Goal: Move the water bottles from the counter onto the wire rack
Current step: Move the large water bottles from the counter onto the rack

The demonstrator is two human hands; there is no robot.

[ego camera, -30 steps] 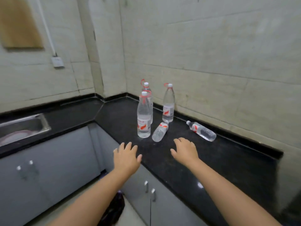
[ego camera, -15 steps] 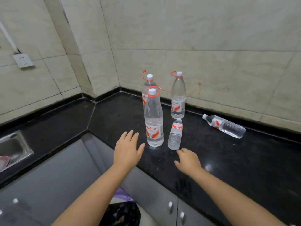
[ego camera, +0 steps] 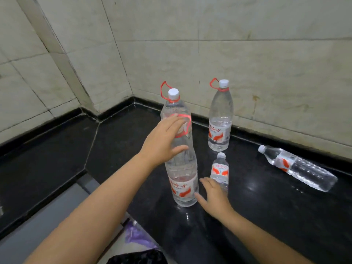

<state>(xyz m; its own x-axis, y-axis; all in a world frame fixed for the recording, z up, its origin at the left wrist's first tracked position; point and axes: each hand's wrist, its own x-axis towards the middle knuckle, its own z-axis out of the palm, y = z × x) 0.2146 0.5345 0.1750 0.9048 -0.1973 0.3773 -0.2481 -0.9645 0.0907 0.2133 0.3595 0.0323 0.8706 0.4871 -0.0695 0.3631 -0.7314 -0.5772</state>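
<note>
Clear front bottle [ego camera: 182, 174] with red-white label, upright near the black bench [ego camera: 266, 216] edge, left hand [ego camera: 163, 141] open-fingered at its neck, right hand [ego camera: 214, 199] open by small lying bottle [ego camera: 220, 168] at 3 o'clock.

Red Chinese characters on bottle labels [ego camera: 219, 132], blurred, possibly 哇哈哈; nothing else legible.

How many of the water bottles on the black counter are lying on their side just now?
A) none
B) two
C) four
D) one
B: a small bottle lies by the right hand and a longer bottle lies near the wall, while three tall bottles stand upright: the front one, the one behind it and the one by the wall.
</note>
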